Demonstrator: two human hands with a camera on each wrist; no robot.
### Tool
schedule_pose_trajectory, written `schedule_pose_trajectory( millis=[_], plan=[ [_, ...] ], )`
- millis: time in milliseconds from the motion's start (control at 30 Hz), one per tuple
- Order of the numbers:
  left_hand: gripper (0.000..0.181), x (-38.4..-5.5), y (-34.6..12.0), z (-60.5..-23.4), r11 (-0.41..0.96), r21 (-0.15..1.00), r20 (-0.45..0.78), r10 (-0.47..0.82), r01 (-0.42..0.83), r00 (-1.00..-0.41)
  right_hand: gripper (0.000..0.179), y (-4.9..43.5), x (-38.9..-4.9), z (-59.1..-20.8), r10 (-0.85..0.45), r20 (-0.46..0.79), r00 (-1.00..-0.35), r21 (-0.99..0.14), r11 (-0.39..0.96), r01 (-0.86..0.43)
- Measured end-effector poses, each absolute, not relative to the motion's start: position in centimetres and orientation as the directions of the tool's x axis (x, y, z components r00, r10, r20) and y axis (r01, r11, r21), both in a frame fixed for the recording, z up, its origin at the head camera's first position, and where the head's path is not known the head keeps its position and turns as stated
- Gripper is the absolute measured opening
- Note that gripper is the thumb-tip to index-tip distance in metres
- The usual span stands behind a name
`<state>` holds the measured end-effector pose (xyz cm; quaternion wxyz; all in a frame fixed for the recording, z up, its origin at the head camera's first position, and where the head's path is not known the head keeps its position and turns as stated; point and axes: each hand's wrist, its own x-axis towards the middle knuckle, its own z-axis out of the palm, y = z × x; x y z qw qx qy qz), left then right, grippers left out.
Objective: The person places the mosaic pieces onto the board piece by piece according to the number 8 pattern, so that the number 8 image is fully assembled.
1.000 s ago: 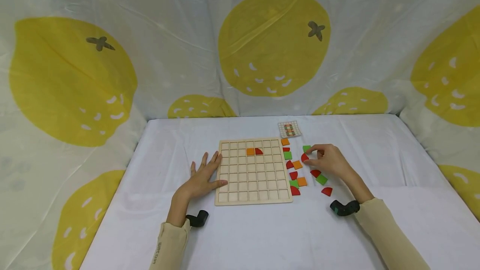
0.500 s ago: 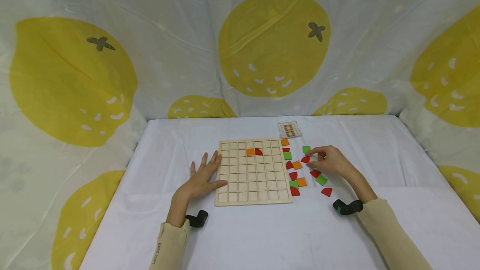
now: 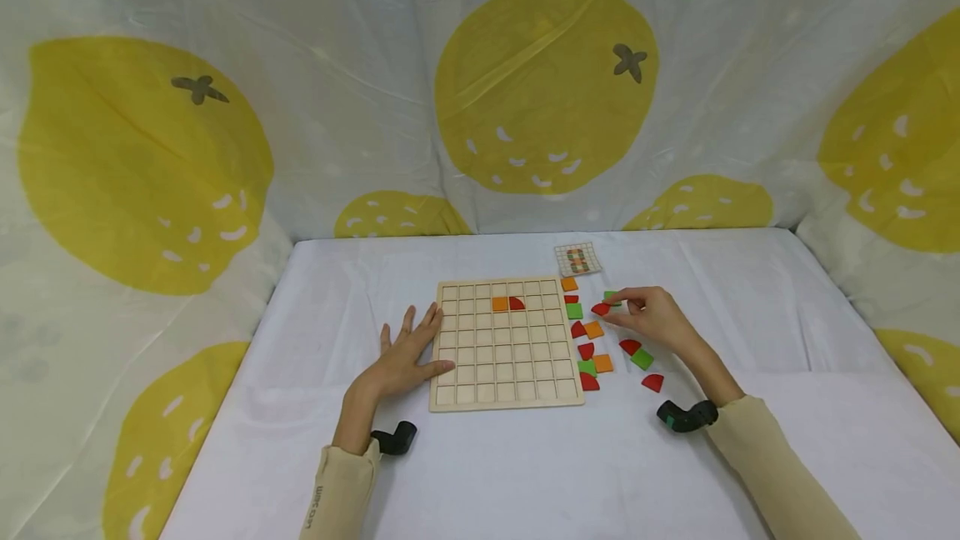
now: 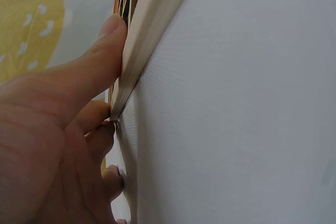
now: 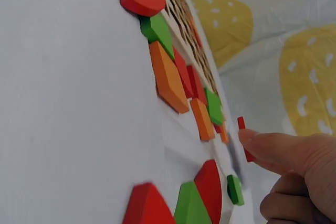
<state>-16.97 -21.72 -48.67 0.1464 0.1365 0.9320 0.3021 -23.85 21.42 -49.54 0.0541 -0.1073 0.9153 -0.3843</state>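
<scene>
My right hand pinches a red quarter-circle tile between thumb and fingertips. In the right wrist view the held tile is raised off the cloth. A green square tile lies partly hidden behind these fingers. My left hand spreads its fingers at the left edge of a wooden grid board. Its thumb rests on the board's rim in the left wrist view. Two tiles sit side by side in the grid's upper part: an orange square and a red quarter-circle.
Several red, green and orange tiles lie along the board's right edge, among them an orange square. Farther right are a green square and a red quarter-circle. A pattern card lies behind the board. White cloth covers the table.
The right hand has lifted the red quarter-circle tile from beside the green square and moved it slightly left, toward the board. The left hand stays put.
</scene>
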Motion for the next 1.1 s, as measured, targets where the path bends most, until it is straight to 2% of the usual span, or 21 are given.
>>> schedule_pose_trajectory(
  millis=[400,1100],
  plan=[
    [0.093,-16.9,-21.7,-48.9,0.781,0.604,-0.195,0.337,0.158,-0.921,0.031,16.3,-24.8,-48.9,-0.304,-0.047,-0.952,-0.788,0.597,-0.152],
    [0.093,-16.9,-21.7,-48.6,0.784,0.598,-0.188,0.340,0.167,-0.922,0.027,6.6,-25.6,-49.0,-0.419,0.042,-0.907,-0.810,0.517,-0.276]
  ],
)
